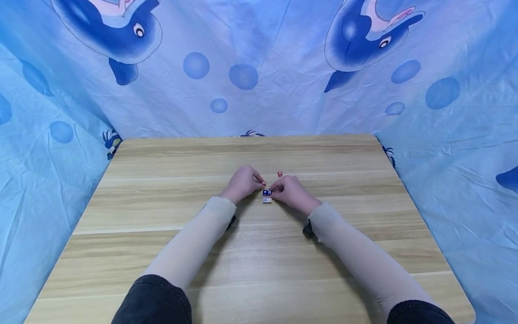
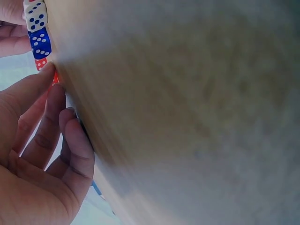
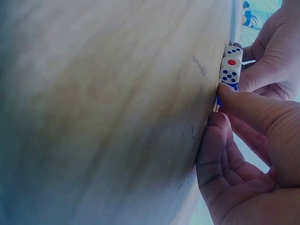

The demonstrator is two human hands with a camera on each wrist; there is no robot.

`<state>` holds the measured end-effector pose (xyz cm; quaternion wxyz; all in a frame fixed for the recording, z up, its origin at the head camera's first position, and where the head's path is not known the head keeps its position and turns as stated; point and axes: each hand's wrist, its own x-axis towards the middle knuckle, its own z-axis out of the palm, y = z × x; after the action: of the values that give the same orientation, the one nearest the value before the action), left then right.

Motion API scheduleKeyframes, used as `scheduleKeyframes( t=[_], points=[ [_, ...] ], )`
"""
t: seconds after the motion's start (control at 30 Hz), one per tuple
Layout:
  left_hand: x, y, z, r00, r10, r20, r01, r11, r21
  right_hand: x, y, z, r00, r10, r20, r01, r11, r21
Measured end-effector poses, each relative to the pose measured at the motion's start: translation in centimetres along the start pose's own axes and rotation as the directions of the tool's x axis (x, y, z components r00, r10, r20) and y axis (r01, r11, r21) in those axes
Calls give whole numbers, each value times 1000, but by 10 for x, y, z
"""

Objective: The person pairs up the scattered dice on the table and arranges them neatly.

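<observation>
Near the middle of the table, my left hand (image 1: pixel 244 183) pinches a red die (image 1: pixel 264 183) between thumb and fingertips. The red die (image 2: pixel 41 63) shows partly past the thumb tip in the left wrist view. My right hand (image 1: pixel 293 193) pinches the right one of two blue dice (image 1: pixel 269 192) that sit side by side. In the right wrist view its thumb and finger mostly cover that blue die (image 3: pixel 219 102). Two white dice (image 1: pixel 267 200) form a row in front of the blue ones, on the near side. Another red die (image 1: pixel 279 173) lies alone beyond my right hand.
The dice are on a light wood-grain table (image 1: pixel 259 270). A blue curtain (image 1: pixel 283 103) with dolphin and bubble prints hangs behind the far edge and along both sides.
</observation>
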<state>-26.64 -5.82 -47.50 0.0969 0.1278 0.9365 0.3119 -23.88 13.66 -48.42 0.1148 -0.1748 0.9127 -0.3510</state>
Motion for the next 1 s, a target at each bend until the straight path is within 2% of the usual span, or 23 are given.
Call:
scheduleKeyframes(
  t=[0.33,1.0],
  points=[
    [-1,2,-2,1000,-11,21,11,1000,1,-1,-1,-1,1000,7,7,-7,1000,5],
    [0,1,2,999,28,30,-29,999,46,0,2,0,1000,9,2,-9,1000,5]
  ],
)
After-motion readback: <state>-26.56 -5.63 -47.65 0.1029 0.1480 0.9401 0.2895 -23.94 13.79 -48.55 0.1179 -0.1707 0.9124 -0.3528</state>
